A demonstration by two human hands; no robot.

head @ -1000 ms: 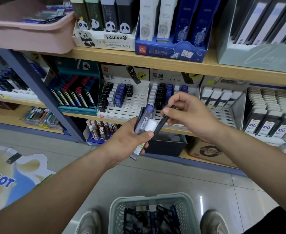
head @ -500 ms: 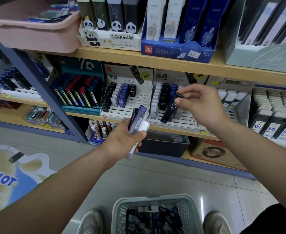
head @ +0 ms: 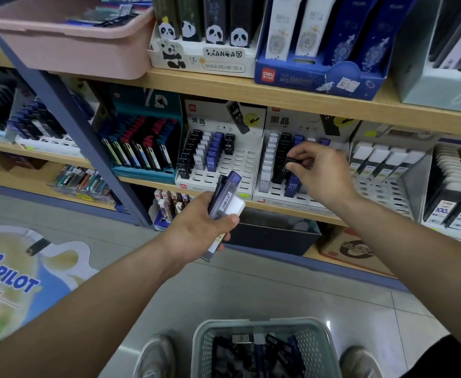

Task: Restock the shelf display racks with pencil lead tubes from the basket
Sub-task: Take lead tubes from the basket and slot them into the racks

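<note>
My left hand (head: 199, 227) grips a bundle of pencil lead tubes (head: 225, 197), blue, black and white, in front of the middle shelf. My right hand (head: 319, 170) pinches the cap of one black lead tube (head: 285, 170) and holds it among the rows of the right white display rack (head: 305, 196). The left white display rack (head: 240, 170) carries black, white and blue tubes in its left columns, with bare slots to the right. A pale green basket (head: 316, 339) with several more tubes stands on the floor between my shoes.
A teal rack of coloured tubes (head: 142, 151) stands left of the white racks. Grey racks with white-capped tubes (head: 382, 165) fill the right. A pink tub (head: 68, 42), a panda box (head: 202, 53) and a blue box (head: 316, 75) sit on the upper shelf. A blue upright post (head: 71, 126) crosses the left.
My right hand carried the black tube from beside the bundle up to the right rack and lowered it among the rows. My left hand stayed put with the bundle.
</note>
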